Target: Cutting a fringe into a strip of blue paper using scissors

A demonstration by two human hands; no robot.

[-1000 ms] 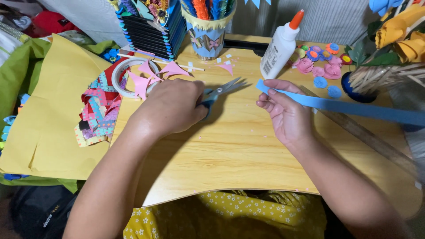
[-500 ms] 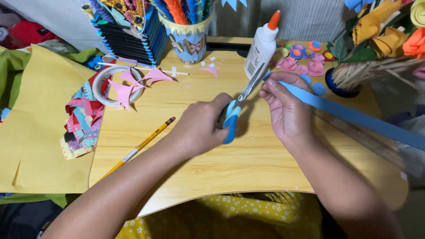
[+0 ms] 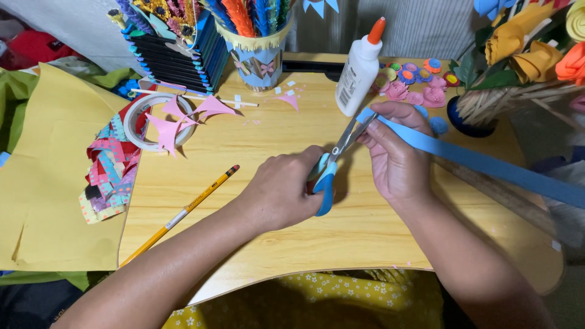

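Scissors with blue handles sit in the left hand, fingers closed through the loops, blades pointing up and away toward the near end of a long blue paper strip. The blades meet the strip at its end, just below the white glue bottle; whether they are parted or closed on the paper is hard to tell. The right hand pinches that same end of the strip between thumb and fingertips, right beside the blade tips, and the strip runs off to the right across the wooden table, over a ruler lying at a slant.

Left of the hands a yellow pencil lies diagonally on the table, well apart from them. Farther left a roll of tape holds some pink paper cutouts, next to a pile of patterned paper scraps and a big yellow sheet. At the back stand a decorated cup full of coloured sticks and a dark box trimmed with paper flowers. Small paper flowers lie behind the right hand, and a vase of paper roses stands at the far right.
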